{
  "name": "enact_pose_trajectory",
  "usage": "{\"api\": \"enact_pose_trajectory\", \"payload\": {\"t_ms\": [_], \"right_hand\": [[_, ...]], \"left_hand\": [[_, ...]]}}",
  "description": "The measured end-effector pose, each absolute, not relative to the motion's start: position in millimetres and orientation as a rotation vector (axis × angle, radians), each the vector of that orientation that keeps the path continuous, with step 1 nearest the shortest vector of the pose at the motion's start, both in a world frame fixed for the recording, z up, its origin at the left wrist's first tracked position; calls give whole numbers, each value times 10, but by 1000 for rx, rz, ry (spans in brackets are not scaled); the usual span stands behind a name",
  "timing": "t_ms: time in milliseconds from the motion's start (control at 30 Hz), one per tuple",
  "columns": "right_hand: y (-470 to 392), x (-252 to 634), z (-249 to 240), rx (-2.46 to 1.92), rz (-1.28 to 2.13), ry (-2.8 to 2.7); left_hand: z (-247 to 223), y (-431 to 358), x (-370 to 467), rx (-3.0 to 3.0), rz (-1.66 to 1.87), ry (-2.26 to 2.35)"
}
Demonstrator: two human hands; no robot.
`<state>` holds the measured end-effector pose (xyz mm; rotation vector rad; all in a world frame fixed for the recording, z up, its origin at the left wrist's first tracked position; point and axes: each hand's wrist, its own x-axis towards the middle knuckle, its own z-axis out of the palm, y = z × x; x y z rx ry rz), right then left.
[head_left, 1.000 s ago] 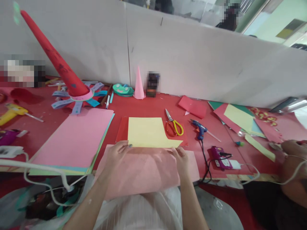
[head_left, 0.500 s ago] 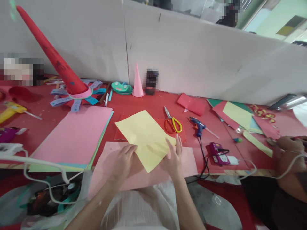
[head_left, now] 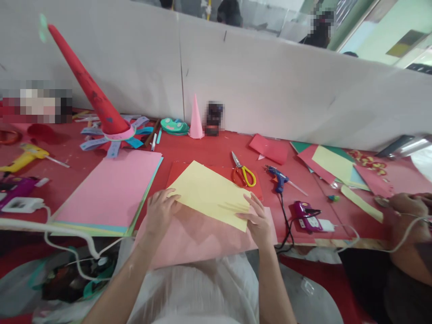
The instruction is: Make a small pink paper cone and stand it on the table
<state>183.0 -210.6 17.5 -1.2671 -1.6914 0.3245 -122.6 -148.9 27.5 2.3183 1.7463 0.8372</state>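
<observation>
A sheet of yellow paper (head_left: 209,193) is held tilted by both hands above a larger pink sheet (head_left: 202,245). My left hand (head_left: 160,209) grips its left corner, fingers curled on the edge. On the right side, my right hand (head_left: 258,220) pinches the paper between thumb and fingers. Behind the yellow paper lies a flat red sheet (head_left: 175,173), partly covered. Scissors (head_left: 245,172) with red and yellow handles rest on its right part, blades pointing away from me.
A blue glue gun (head_left: 280,179) and a purple power box (head_left: 308,217) with cables lie right. Stacked coloured paper (head_left: 111,189) is left, below a tall red cone (head_left: 91,92). A pink cone (head_left: 195,119) stands near the wall. A co-worker's hand (head_left: 408,207) is far right.
The yellow paper has turned so its near edge runs between my hands. My left hand has moved left and away from me, my right hand to the right. The view has shifted slightly.
</observation>
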Motion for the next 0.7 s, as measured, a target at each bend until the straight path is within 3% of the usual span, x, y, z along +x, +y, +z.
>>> {"api": "enact_pose_trajectory", "payload": {"t_ms": [200,367,700], "right_hand": [[-2031,1887,184,-1438,564,-1430],[-1948,1839,159,-1620,781,-1113],[-1900,1873,-22,-1648,777,-987]], "left_hand": [[339,-1363,-1479,1960,798,1422],[465,-1365,-1369,1561,790,1476],[220,-1278,-1386,1595,902,1597]]}}
